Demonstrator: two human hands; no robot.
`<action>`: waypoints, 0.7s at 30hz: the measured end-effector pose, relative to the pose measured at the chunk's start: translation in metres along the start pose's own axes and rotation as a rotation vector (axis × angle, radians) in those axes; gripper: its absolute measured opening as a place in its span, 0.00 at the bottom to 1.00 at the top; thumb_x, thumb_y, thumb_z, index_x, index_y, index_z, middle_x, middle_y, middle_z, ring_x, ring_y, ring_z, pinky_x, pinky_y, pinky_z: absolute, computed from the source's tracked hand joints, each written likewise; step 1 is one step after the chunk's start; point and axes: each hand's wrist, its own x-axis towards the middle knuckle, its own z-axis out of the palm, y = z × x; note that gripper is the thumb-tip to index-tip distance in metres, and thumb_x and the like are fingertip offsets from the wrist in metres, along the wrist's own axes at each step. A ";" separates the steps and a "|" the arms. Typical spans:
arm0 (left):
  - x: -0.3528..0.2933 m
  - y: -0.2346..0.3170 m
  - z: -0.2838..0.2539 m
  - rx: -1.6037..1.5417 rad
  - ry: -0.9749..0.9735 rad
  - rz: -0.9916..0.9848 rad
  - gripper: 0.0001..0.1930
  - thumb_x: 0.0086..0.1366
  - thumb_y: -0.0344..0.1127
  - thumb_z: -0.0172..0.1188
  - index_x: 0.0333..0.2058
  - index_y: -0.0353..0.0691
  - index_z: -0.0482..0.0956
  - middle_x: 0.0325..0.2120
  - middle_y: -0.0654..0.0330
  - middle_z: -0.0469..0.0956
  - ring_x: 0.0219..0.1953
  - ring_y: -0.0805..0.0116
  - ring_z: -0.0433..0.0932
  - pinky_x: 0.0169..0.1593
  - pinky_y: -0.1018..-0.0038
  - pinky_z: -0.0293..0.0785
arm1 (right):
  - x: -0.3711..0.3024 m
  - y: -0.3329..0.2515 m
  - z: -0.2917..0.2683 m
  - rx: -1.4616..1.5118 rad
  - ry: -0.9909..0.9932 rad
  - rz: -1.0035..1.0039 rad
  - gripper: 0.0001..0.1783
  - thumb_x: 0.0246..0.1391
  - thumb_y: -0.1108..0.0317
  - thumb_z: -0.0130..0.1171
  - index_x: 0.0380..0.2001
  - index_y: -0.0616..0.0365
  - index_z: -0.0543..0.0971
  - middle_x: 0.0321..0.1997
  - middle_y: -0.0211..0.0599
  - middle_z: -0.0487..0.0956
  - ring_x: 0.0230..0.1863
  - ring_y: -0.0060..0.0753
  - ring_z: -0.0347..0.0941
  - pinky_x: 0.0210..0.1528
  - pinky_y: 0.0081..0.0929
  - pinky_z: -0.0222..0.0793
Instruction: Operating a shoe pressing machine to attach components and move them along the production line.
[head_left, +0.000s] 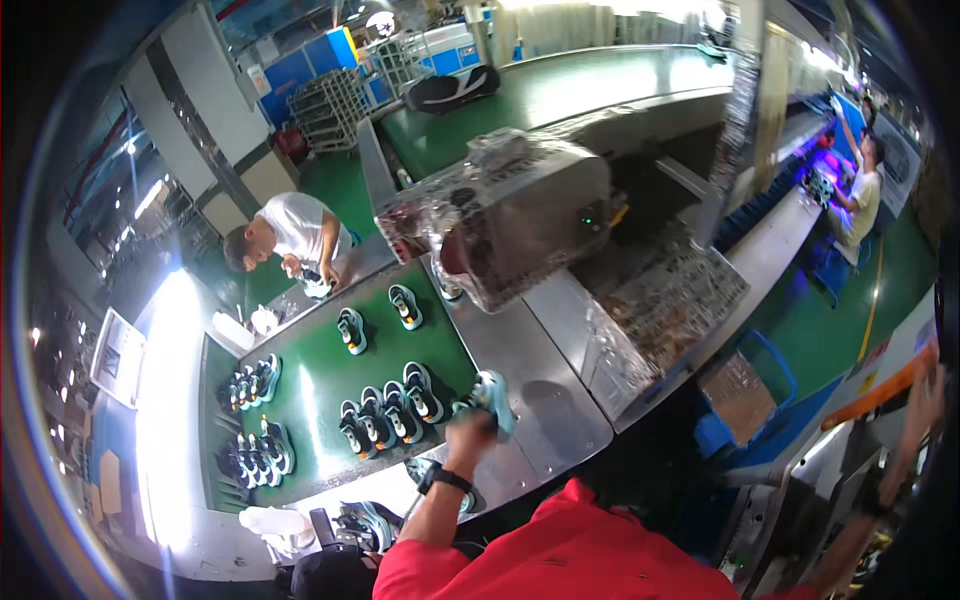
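**A shoe is held by the belt**

A shoe (498,402) is held in the left hand (470,438), just past the near right corner of the green belt (430,345). The fingers are closed around it, but they are blurred, so each finger cannot be told apart. The shoe sticks out past the fingers, over the metal plate (555,430) to the right of the belt. A black watch (453,480) is worn on the left wrist.

The right hand (926,395) is seen far to the right of the belt, at an orange bar (880,393). Whether the bar is gripped by its fingers cannot be told.

Four shoes (400,410) are lined up near the belt's right end, and two shoes (351,331) are set behind them. More shoes (268,455) are bunched at the belt's left end. Across the belt, another shoe (318,286) is held by a person in white (298,228).
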 end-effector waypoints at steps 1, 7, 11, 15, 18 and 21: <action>0.023 0.016 -0.003 -0.012 -0.014 0.048 0.14 0.51 0.30 0.68 0.37 0.34 0.76 0.28 0.52 0.78 0.22 0.59 0.78 0.20 0.64 0.76 | 0.032 -0.032 0.034 0.041 -0.016 -0.087 0.28 0.51 0.76 0.60 0.58 0.60 0.69 0.59 0.43 0.73 0.60 0.39 0.69 0.63 0.30 0.61; 0.168 0.088 -0.083 -0.061 0.286 0.169 0.15 0.51 0.34 0.66 0.34 0.28 0.76 0.21 0.52 0.76 0.12 0.61 0.72 0.14 0.69 0.66 | 0.242 -0.364 0.262 0.157 -0.262 -0.698 0.27 0.46 0.83 0.57 0.54 0.60 0.74 0.58 0.42 0.74 0.60 0.40 0.69 0.63 0.30 0.60; 0.254 0.136 -0.100 -0.023 0.410 0.177 0.23 0.48 0.34 0.66 0.40 0.28 0.71 0.28 0.48 0.77 0.19 0.57 0.76 0.21 0.62 0.73 | 0.293 -0.506 0.386 0.139 -0.262 -0.965 0.28 0.46 0.76 0.60 0.54 0.58 0.74 0.57 0.42 0.74 0.59 0.40 0.70 0.63 0.31 0.61; 0.368 0.144 -0.154 0.289 0.626 0.260 0.29 0.46 0.41 0.68 0.43 0.27 0.74 0.39 0.41 0.79 0.43 0.48 0.79 0.48 0.62 0.74 | 0.300 -0.623 0.466 0.104 -0.418 -0.936 0.35 0.48 0.77 0.58 0.62 0.49 0.67 0.64 0.42 0.68 0.66 0.47 0.62 0.67 0.39 0.56; 0.387 0.170 -0.141 0.479 0.731 0.379 0.34 0.47 0.43 0.67 0.51 0.32 0.68 0.43 0.39 0.77 0.46 0.42 0.77 0.52 0.57 0.71 | 0.283 -0.682 0.517 0.163 -0.278 -0.859 0.22 0.47 0.58 0.65 0.42 0.61 0.76 0.31 0.39 0.77 0.35 0.36 0.75 0.36 0.33 0.72; 0.432 0.162 -0.147 0.614 0.769 0.349 0.37 0.49 0.42 0.65 0.56 0.33 0.62 0.41 0.39 0.77 0.45 0.39 0.76 0.49 0.54 0.71 | 0.316 -0.697 0.563 0.032 -0.244 -1.233 0.24 0.46 0.58 0.65 0.44 0.60 0.76 0.35 0.45 0.77 0.43 0.45 0.75 0.43 0.37 0.71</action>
